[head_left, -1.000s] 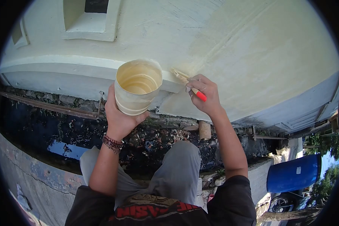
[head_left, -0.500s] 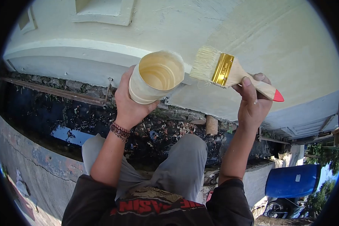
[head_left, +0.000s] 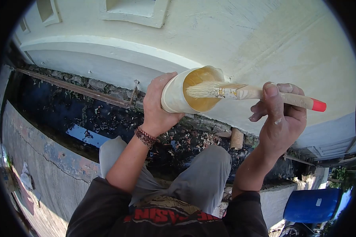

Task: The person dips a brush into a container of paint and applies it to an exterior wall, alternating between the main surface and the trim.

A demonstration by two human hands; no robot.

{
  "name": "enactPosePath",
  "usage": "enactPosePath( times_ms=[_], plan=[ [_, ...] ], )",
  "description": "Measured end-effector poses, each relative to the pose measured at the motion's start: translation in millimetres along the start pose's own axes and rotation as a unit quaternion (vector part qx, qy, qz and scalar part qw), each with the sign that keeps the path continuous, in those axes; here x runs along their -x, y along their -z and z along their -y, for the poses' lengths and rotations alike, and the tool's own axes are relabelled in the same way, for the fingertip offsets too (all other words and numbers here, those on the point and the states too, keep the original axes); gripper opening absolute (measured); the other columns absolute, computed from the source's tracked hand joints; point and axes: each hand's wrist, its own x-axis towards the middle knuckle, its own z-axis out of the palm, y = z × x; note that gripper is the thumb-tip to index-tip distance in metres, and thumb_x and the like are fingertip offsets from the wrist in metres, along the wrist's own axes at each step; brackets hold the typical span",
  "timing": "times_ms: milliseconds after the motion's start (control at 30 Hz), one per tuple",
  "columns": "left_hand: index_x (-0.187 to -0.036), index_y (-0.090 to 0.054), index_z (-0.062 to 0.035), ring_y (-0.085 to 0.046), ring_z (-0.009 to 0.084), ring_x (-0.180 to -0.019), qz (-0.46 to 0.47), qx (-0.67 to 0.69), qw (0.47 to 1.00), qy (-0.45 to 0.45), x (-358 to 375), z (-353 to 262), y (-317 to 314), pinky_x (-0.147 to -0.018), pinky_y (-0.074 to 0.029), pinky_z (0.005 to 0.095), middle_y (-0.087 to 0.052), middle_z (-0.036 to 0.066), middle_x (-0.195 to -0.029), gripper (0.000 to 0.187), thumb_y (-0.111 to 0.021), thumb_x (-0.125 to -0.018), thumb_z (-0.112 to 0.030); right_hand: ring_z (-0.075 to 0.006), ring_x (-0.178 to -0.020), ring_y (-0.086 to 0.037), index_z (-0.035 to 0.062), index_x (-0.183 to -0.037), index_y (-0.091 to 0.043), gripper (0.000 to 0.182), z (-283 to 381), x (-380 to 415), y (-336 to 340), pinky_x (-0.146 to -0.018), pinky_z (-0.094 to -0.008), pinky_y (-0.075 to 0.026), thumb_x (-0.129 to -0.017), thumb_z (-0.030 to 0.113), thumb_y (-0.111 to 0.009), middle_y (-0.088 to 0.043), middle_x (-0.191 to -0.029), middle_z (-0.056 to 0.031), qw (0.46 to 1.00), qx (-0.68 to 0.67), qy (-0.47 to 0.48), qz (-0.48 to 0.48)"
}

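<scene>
My left hand [head_left: 158, 102] is wrapped round a cream plastic cup [head_left: 175, 94], tilted with its mouth toward the right. Pale yellowish paint coats the inside of the cup. In my right hand [head_left: 283, 110] is a paintbrush [head_left: 251, 93], pinched by its wooden handle with the red tip pointing right. Its pale bristles overlap the cup's opening, and the brush is turned nearly edge-on. White specks dot the fingers of my right hand.
A cream wall [head_left: 257, 51] with recessed square openings rises ahead. Below it runs a ditch of dark water [head_left: 67, 102] with floating debris, and a pipe stub [head_left: 237, 139] juts out. Concrete edging [head_left: 47, 158] lies left; a blue barrel [head_left: 310, 206] lies lower right.
The paintbrush has moved left to the cup's mouth and turned from flat-on to edge-on. The cup has tipped toward the right, and the view has shifted a little.
</scene>
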Motion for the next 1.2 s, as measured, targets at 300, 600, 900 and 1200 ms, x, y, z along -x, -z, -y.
enactPosePath(
  times_ms=[300,600,900,1200],
  plan=[
    [-0.128,-0.053,-0.0059,-0.059,0.0341,-0.114,-0.064,-0.001,0.997,-0.037,1.2,-2.2,-5.2,-0.099,-0.046,0.0434,-0.061,0.014,-0.123,0.08,-0.088,-0.057,-0.012,-0.0104,-0.062,-0.065,-0.0007,-0.092,-0.063,0.032,4.0,3.4,-26.9,-0.052,-0.0189,-0.053,-0.072,0.004,-0.086,-0.068,-0.082,-0.0074,0.966,0.153,0.094,0.185],
    [-0.134,-0.044,-0.0029,-0.059,0.0259,-0.114,-0.146,-0.01,0.981,-0.124,3.5,6.7,-8.0,-0.099,-0.049,0.0381,-0.056,0.016,-0.126,0.081,-0.088,-0.068,-0.017,-0.0014,-0.056,-0.058,-0.0008,-0.086,-0.067,0.027,-3.3,6.7,-42.1,-0.047,-0.0158,-0.04,-0.072,0.01,-0.088,-0.067,-0.072,-0.0025,0.951,0.19,0.102,0.221],
    [-0.137,-0.042,-0.0046,-0.057,0.0356,-0.115,-0.102,-0.029,0.992,-0.074,2.8,7.4,-7.2,-0.098,-0.047,0.0447,-0.054,0.021,-0.127,0.089,-0.09,-0.064,-0.022,0.0006,-0.051,-0.053,-0.0007,-0.085,-0.066,0.028,0.5,-4.2,-37.8,-0.044,-0.0158,-0.035,-0.072,0.012,-0.088,-0.064,-0.064,0.0,0.949,0.19,0.117,0.223],
    [-0.137,-0.041,-0.0046,-0.057,0.0363,-0.115,-0.124,-0.022,0.988,-0.083,5.3,10.8,-9.4,-0.098,-0.047,0.0452,-0.054,0.021,-0.127,0.089,-0.09,-0.065,-0.022,-0.001,-0.051,-0.055,-0.0005,-0.086,-0.067,0.028,-4.6,-5.3,-41.7,-0.045,-0.0156,-0.037,-0.073,0.013,-0.087,-0.063,-0.061,0.0,0.939,0.203,0.114,0.255]
  ],
)
